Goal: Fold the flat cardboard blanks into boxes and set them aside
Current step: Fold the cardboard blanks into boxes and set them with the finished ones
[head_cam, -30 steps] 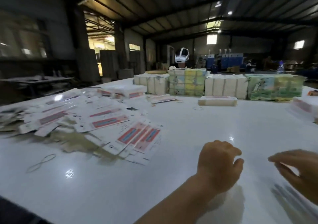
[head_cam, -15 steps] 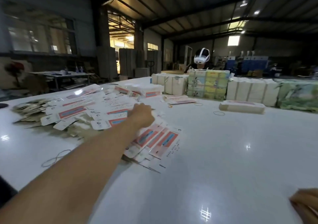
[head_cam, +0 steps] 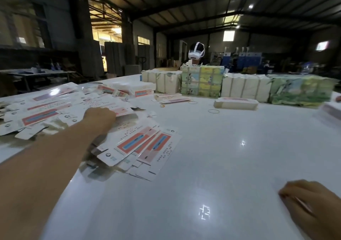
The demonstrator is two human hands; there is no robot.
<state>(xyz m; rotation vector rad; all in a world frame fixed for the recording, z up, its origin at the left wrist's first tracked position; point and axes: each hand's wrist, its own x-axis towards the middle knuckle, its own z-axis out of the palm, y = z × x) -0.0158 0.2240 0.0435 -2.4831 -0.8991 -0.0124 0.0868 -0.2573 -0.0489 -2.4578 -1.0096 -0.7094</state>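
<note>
Reaching far to the left across the white desk (head_cam: 212, 166), the left hand (head_cam: 99, 117) rests on the pile of flat blanks (head_cam: 60, 110), its fingers curled down onto a sheet at the pile's right edge; whether they actually pinch that sheet cannot be told, since the fingertips are hidden behind the knuckles; the forearm runs from the near left corner up to the pile. The right hand (head_cam: 311, 204) lies near the right edge, low on the desk, fingers loosely bent and blurred, with a thin pale strip showing against them; what it is, and whether it is gripped, cannot be told.

A fanned bunch of blanks (head_cam: 140, 147), white with red and blue panels, lies just right of the forearm, nearer than the main pile; a low stack of blanks (head_cam: 236, 103) sits farther right, near the far bundles; another stack (head_cam: 330, 110), blurred, sits at the right edge. Rubber bands (head_cam: 213, 111) lie on the desk between the pile and the low stack. Wrapped bundles (head_cam: 245, 87) stand in a row along the far side, some plain white, some printed green and yellow; a second person wearing a white headset (head_cam: 196, 52) is behind them.
</note>
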